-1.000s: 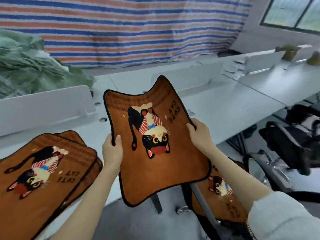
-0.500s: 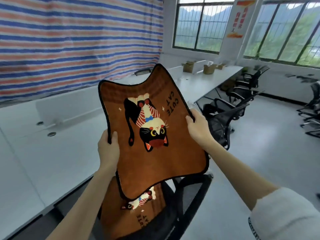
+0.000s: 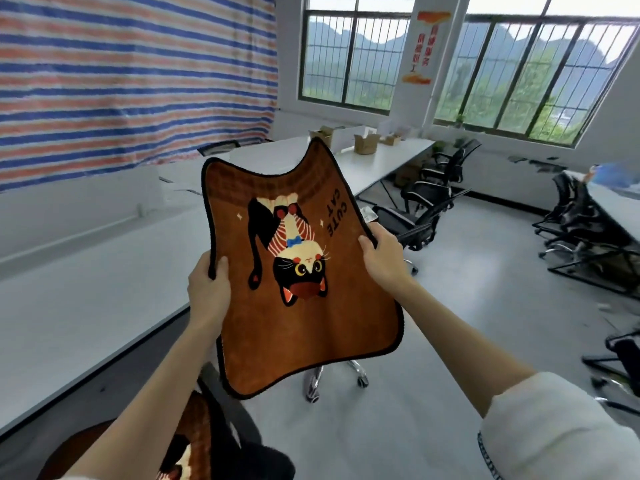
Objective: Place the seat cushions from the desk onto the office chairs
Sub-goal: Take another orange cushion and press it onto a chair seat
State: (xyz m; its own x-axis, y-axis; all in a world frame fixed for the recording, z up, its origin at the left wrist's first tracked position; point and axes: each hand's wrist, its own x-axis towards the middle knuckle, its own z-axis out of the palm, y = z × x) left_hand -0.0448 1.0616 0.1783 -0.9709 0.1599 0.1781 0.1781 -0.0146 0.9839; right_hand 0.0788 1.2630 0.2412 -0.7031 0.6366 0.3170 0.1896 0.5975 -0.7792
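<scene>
1. Hands first: left hand (image 3: pixel 209 292) and right hand (image 3: pixel 382 257) grip the brown plush cat-print seat cushion (image 3: pixel 298 271) by its side edges, held in mid-air beside the long white desk (image 3: pixel 86 306)
2. black mesh office chairs (image 3: pixel 420 216) line the desk beyond; another cushioned chair (image 3: pixel 194 441) sits below
3. view's swung right since half a second ago; that chair's now nearly out of frame

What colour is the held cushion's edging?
Black, around the brown seat cushion; head view shows it.

Cushions (image 3: pixel 304 299): two (one partly hidden (image 3: pixel 194 441)); hands (image 3: pixel 207 289): two (image 3: pixel 384 258).

A: Where is the light coming from?
B: Daylight is streaming through the windows (image 3: pixel 349 60), overexposing the sky.
A: Sharpness?
B: Edges are bending and smearing; the chairs (image 3: pixel 429 202) are blurring slightly.
</scene>
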